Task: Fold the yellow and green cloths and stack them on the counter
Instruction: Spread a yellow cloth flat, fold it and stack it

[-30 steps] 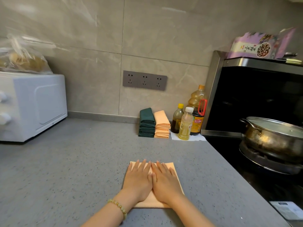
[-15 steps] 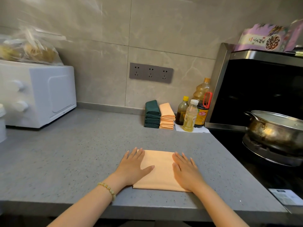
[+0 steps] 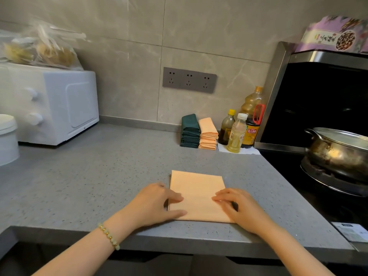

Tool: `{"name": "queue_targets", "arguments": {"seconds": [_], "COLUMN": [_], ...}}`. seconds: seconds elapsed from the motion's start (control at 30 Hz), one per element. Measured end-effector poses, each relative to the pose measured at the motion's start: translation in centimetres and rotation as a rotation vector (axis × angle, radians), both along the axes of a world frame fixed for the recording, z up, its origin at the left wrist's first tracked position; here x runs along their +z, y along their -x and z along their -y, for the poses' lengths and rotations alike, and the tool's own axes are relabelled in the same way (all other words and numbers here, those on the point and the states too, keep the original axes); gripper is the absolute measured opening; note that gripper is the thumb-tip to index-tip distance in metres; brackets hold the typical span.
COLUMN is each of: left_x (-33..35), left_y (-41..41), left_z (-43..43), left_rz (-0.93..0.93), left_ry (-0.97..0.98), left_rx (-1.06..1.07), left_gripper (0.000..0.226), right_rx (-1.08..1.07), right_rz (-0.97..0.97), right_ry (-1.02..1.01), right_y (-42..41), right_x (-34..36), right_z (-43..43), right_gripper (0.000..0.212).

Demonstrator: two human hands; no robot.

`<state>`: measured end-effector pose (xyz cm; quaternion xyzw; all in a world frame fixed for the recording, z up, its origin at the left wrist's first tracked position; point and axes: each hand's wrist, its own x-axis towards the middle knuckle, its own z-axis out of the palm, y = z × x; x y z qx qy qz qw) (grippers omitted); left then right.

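yellow cloth (image 3: 197, 188) lies folded flat on the counter (image 3: 99, 176), near its front edge; left hand (image 3: 153, 204) at the cloth's 8 o'clock, fingers curled over the left edge, thumb along the near edge, gripping it; right hand (image 3: 243, 210) at 4 o'clock, fingers curled, pinching the right edge; green stack (image 3: 190, 132) and yellow stack (image 3: 208, 136) at 12 o'clock from the cloth, against the wall, side by side and touching, green at yellow's 9 o'clock; bottles (image 3: 237, 134) just beside the yellow stack at its 3 o'clock; white oven (image 3: 65, 104) at 10 o'clock; pot (image 3: 338, 152) at 2 o'clock on the stove.
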<state>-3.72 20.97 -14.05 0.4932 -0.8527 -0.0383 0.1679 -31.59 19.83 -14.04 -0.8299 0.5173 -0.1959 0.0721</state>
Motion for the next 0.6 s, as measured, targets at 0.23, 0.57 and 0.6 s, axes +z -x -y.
{"name": "queue_targets", "arguments": {"seconds": [0.23,0.57,0.6], "left_x": [0.1,0.1,0.1], "left_y": [-0.2,-0.4,-0.4], "left_z": [-0.8,-0.2,-0.6], "left_rz": [0.128,-0.218,-0.277], "left_ry": [-0.025,-0.054,-0.087], "left_rx": [-0.059,0.004,0.013], "left_gripper": [0.073,0.02,0.017], "right_rx": [0.107,-0.013,-0.027], "right_rz": [-0.265,0.284,0.353], "right_ry": [-0.01,-0.136,-0.162], "right_y": [1.1,1.4,1.4], "right_x": [0.6,0.9,1.1], "right_z": [-1.7,-1.4,-1.7], "right_gripper": [0.071,0.014,0.013]}}
